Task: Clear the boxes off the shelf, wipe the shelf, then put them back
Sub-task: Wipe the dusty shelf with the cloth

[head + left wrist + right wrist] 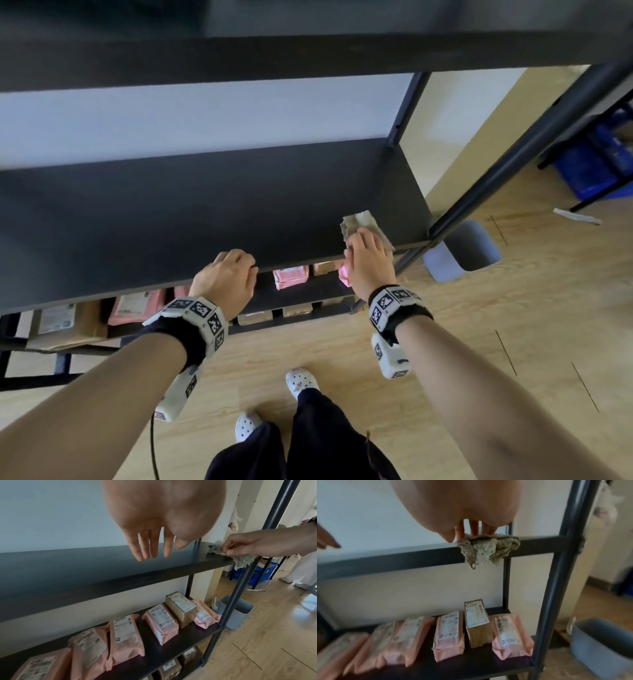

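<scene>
matt dark shelf [205, 205], nubbly cloth rag [486, 550]

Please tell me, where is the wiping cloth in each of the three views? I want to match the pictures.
Head: the cloth lies right of centre, under the right hand, at the shelf's right front corner.
Left wrist: the cloth is at the right edge, mid-height, partly hanging over the shelf edge.
Right wrist: the cloth is upper centre, below the fingers.
Shared landmark: the grey bin on the floor, right of the shelf.

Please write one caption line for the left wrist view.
Left hand open above the bare shelf; right hand holds a cloth.
</scene>
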A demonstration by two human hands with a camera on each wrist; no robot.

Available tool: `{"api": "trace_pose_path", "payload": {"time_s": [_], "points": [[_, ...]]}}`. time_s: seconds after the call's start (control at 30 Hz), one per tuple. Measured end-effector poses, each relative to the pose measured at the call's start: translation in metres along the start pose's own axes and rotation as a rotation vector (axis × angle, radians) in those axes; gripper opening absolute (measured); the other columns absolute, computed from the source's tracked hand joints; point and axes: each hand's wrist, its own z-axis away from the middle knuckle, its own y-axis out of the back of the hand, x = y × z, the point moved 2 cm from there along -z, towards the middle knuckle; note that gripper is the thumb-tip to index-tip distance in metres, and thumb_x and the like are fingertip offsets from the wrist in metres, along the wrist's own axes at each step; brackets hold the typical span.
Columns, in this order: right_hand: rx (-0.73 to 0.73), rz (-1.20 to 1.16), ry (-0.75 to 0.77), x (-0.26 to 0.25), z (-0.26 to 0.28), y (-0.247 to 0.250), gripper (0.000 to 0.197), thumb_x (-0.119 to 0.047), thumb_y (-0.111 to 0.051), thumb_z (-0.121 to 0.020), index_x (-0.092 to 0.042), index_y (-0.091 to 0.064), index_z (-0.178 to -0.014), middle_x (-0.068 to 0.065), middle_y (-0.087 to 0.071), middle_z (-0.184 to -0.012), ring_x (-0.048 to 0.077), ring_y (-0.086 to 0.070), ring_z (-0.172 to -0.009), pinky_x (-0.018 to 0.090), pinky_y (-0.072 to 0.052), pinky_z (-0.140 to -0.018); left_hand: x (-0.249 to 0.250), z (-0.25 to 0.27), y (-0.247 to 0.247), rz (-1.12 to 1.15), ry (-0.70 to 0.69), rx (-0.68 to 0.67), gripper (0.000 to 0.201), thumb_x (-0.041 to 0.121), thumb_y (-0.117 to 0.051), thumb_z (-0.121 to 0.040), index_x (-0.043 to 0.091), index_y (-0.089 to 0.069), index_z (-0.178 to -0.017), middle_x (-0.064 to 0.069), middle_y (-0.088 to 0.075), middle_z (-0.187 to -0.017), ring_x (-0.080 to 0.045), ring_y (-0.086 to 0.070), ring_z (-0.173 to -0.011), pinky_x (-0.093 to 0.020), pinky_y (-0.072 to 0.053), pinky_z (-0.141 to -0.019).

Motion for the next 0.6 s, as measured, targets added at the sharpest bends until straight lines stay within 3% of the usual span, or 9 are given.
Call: {"api": "trace_pose_path", "payload": {"time_s": [0.07,0.17,0.3,0.37,0.43,0.53,0.6], "points": [[-0.010,-0.054,0.014,0.008,-0.014,0.002,0.046,-0.019,-0.046,-0.096,-0.017,-0.034,-0.140,0.003,-0.038,-0.145,0.022,-0.035,-0.137,0.040,-0.033,-0.114,0.017,-0.010,0.000,-0.010,-0.020,-0.003,0.031,0.030,-0.033,-0.098,0.016,-0.057,-0.115,0.003,-0.057,-0.119,-0.016,-0.053,-0.110,-0.036,-0.051,-0.086],[-0.154,-0.001,-0.018,0.042,-0.036,0.013,0.083,-0.008,-0.059,-0.087,-0.023,-0.010,-0.152,-0.002,-0.004,-0.161,0.018,-0.005,-0.149,0.047,-0.020,-0.119,0.029,-0.023,0.002,-0.024,-0.020,-0.019,0.032,0.031,-0.034,-0.099,0.017,-0.055,-0.117,0.003,-0.056,-0.121,-0.015,-0.052,-0.111,-0.036,-0.051,-0.087],[-0.228,0.052,-0.086,0.071,-0.046,0.025,0.061,-0.016,-0.035,-0.100,-0.026,-0.006,-0.153,0.000,0.007,-0.162,0.020,0.006,-0.150,0.045,-0.013,-0.122,0.029,-0.035,0.007,-0.017,0.026,-0.012,0.031,0.029,-0.035,-0.098,0.016,-0.055,-0.118,0.002,-0.056,-0.123,-0.016,-0.052,-0.114,-0.037,-0.050,-0.090],[-0.264,0.076,0.014,0.043,-0.038,0.013,0.064,-0.014,-0.037,-0.098,-0.027,-0.005,-0.153,0.003,0.010,-0.161,0.025,0.007,-0.149,0.042,-0.003,-0.123,0.024,-0.038,0.009,-0.016,0.058,0.002,0.031,0.028,-0.036,-0.098,0.015,-0.056,-0.118,0.001,-0.056,-0.123,-0.017,-0.052,-0.114,-0.037,-0.050,-0.087],[-0.261,0.009,0.212,-0.009,-0.023,-0.005,0.072,-0.005,-0.040,-0.094,-0.028,-0.006,-0.152,0.001,0.008,-0.161,0.025,0.007,-0.149,0.038,0.004,-0.121,0.018,-0.038,0.011,-0.006,0.108,0.012,0.030,0.028,-0.036,-0.098,0.014,-0.056,-0.117,0.000,-0.057,-0.122,-0.019,-0.053,-0.113,-0.038,-0.051,-0.085],[-0.375,-0.087,0.473,-0.093,-0.010,-0.034,0.082,0.002,-0.046,-0.090,-0.027,0.000,-0.152,-0.001,0.001,-0.162,0.019,0.002,-0.149,0.034,0.002,-0.121,0.003,-0.032,0.015,0.023,0.226,0.061,0.030,0.028,-0.037,-0.098,0.013,-0.057,-0.115,-0.002,-0.059,-0.120,-0.021,-0.054,-0.110,-0.040,-0.050,-0.081],[-0.428,-0.115,0.508,-0.119,-0.018,-0.042,0.083,0.001,-0.047,-0.091,-0.024,0.003,-0.152,-0.002,0.001,-0.162,0.014,-0.001,-0.149,0.031,-0.001,-0.122,-0.007,-0.027,0.017,0.029,0.279,0.087,0.030,0.027,-0.036,-0.098,0.012,-0.058,-0.113,-0.003,-0.060,-0.118,-0.022,-0.054,-0.108,-0.041,-0.050,-0.079]]}}
